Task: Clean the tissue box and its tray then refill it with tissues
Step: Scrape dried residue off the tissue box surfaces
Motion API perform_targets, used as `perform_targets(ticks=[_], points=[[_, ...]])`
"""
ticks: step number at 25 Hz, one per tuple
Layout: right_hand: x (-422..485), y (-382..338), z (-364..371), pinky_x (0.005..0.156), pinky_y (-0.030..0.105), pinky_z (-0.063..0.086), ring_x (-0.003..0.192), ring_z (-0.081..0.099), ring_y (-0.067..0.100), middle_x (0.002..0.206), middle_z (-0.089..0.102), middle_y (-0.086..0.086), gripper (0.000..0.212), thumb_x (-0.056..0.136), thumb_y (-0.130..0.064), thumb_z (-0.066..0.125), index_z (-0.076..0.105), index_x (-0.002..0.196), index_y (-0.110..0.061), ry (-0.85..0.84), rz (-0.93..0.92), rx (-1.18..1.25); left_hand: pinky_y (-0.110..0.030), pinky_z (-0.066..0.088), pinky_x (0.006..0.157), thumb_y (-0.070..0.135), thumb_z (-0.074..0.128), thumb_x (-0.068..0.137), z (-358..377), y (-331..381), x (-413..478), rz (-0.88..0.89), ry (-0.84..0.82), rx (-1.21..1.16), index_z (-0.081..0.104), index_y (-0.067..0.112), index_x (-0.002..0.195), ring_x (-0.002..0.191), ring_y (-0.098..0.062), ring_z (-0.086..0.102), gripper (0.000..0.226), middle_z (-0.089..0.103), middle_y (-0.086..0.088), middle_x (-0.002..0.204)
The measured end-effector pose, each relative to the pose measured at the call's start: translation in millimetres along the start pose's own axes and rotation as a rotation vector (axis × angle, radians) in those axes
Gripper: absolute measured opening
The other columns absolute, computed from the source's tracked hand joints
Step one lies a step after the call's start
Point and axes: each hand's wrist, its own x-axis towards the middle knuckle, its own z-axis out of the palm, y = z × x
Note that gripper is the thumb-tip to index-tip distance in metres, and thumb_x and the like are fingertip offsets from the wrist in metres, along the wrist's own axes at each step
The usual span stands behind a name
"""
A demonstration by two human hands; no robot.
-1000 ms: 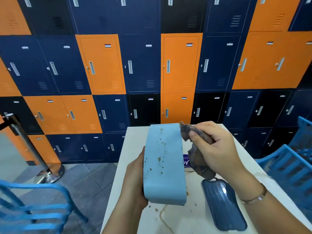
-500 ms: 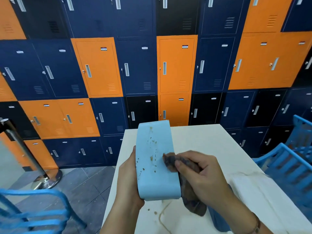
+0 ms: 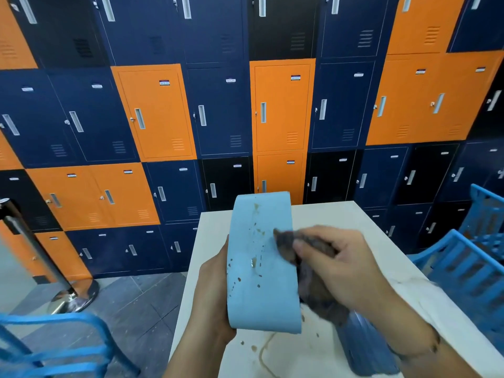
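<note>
Shift: the right hand (image 3: 338, 266) was up off the top right corner of the tissue box (image 3: 261, 296) a second back; it had come down, and the cloth (image 3: 289, 241) now sat on the stained face, a touch higher than half a second ago.
Right fingers (image 3: 308, 245): curled tight and bunched round the dark cloth, pinching it; motion blur softened the tips.
Cloth: leading corner pressed on the right half of the face, around mid-height; the rest hung down behind the hand.
Left fingers: gone round the back of the tissue box, out of sight, so their spread could not be told.
Left hand (image 3: 214, 293): palm hugged the left edge and plainly gripped the tissue box, holding it up.
Tissue box: light blue with rounded ends, upright and lifted clear of the table (image 3: 341, 216), above its near left part; brown spots (image 3: 255, 261) ran down the face left of the cloth.
Tray (image 3: 365, 350): dark blue, lying on the table under the right forearm, mostly covered.
Table: pale top, with brown drips and a curved ring mark (image 3: 266, 347) just below the tissue box.
Right edge: a white sheet (image 3: 409, 289) lay beside the forearm, blue chairs (image 3: 463, 266) beyond it.
Backdrop: navy, black and orange lockers (image 3: 152, 113) across the wall; a chrome post (image 3: 30, 246) on the floor at left.
</note>
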Motion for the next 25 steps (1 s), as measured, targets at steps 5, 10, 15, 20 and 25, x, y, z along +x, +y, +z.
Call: perform_targets(ticks=[5, 10, 15, 20, 25], points=[[42, 1, -3, 0.067, 0.018, 0.052, 0.075, 0.072, 0.007, 0.081, 0.078, -0.007, 0.022, 0.095, 0.0, 0.065, 0.079, 0.091, -0.017, 0.086, 0.02, 0.034, -0.026, 0.031, 0.055, 0.036, 0.071, 0.091, 0, -8, -2, -0.008, 0.024, 0.017, 0.05, 0.02, 0.06, 0.046, -0.018, 0.039, 0.041, 0.046, 0.001, 0.058], [9, 11, 13, 0.064, 0.014, 0.048, 0.066, 0.066, 0.0, 0.072, 0.074, -0.011, 0.026, 0.093, 0.002, 0.066, 0.077, 0.085, -0.019, -0.05, 0.125, 0.025, -0.03, 0.043, 0.058, 0.038, 0.077, 0.085, -4, -14, 6, -0.039, 0.169, -0.091, 0.059, 0.023, 0.073, 0.058, -0.021, 0.052, 0.027, 0.058, -0.005, 0.07], [-39, 12, 14, 0.072, 0.013, 0.047, 0.079, 0.07, 0.003, 0.081, 0.075, -0.012, 0.033, 0.088, -0.004, 0.07, 0.079, 0.084, -0.036, -0.159, 0.112, -0.004, -0.029, 0.035, 0.058, 0.043, 0.074, 0.085, -13, -10, 14, 0.012, 0.216, -0.068, 0.055, 0.024, 0.084, 0.076, -0.024, 0.043, 0.028, 0.052, -0.004, 0.084], [-25, 11, 8, 0.074, 0.023, 0.054, 0.087, 0.072, 0.01, 0.09, 0.077, -0.006, 0.021, 0.09, -0.01, 0.07, 0.081, 0.092, -0.027, -0.123, 0.082, -0.078, -0.026, 0.039, 0.049, 0.048, 0.069, 0.093, -3, -5, 13, 0.037, 0.168, -0.024, 0.056, 0.017, 0.07, 0.05, -0.02, 0.049, 0.04, 0.054, -0.003, 0.063], [41, 4, -2, 0.065, 0.01, 0.047, 0.072, 0.068, -0.002, 0.076, 0.075, -0.018, 0.024, 0.095, -0.005, 0.066, 0.078, 0.092, -0.026, 0.01, 0.07, -0.099, -0.025, 0.035, 0.05, 0.052, 0.068, 0.093, 3, -6, 9, 0.048, 0.056, 0.031, 0.055, 0.012, 0.078, 0.055, -0.022, 0.042, 0.045, 0.048, -0.008, 0.066]])
